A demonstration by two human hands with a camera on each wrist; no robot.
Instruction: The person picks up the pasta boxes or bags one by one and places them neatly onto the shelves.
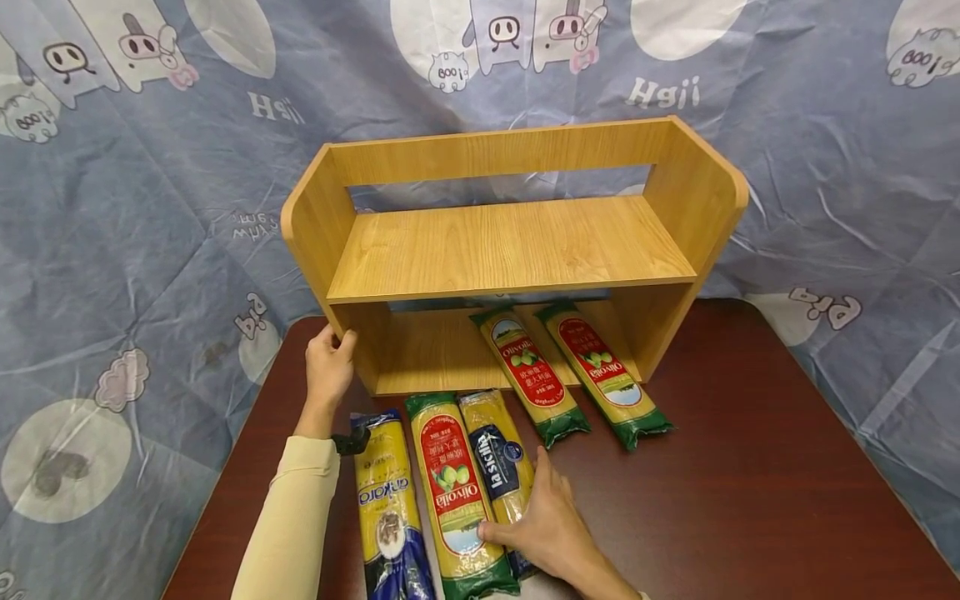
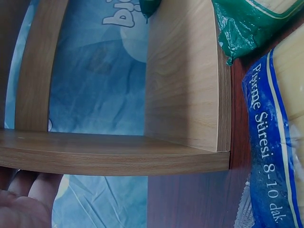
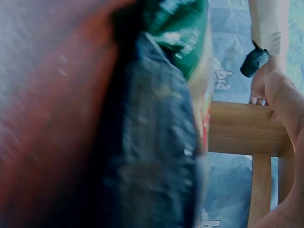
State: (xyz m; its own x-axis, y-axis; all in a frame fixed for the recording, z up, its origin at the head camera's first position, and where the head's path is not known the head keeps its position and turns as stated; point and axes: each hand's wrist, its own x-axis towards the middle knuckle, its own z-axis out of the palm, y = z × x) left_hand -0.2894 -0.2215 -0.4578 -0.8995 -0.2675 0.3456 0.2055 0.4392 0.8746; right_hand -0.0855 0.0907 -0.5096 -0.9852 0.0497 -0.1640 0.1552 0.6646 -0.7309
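Note:
A two-tier wooden shelf (image 1: 510, 246) stands at the back of the table. My left hand (image 1: 330, 371) grips the front edge of its left side panel, thumb on the inner side; in the left wrist view, fingers (image 2: 40, 190) show outside that panel. My right hand (image 1: 551, 525) spreads over the yellow and blue La Sicilia pasta pack (image 1: 498, 458), thumb over the neighbouring Olivoilà spaghetti pack (image 1: 453, 492) and fingers along the La Sicilia pack's right side. Left of these lies an Ankara pasta pack (image 1: 390, 508). In the right wrist view, a blurred dark blue pack end (image 3: 156, 128) fills the middle.
Two more Olivoilà packs, one left (image 1: 532, 375) and one right (image 1: 603, 371), lean out from the shelf's lower tier, their green ends toward the table front. The dark red table (image 1: 757, 467) extends to the right. A patterned blue cloth (image 1: 150, 250) hangs behind and at the sides.

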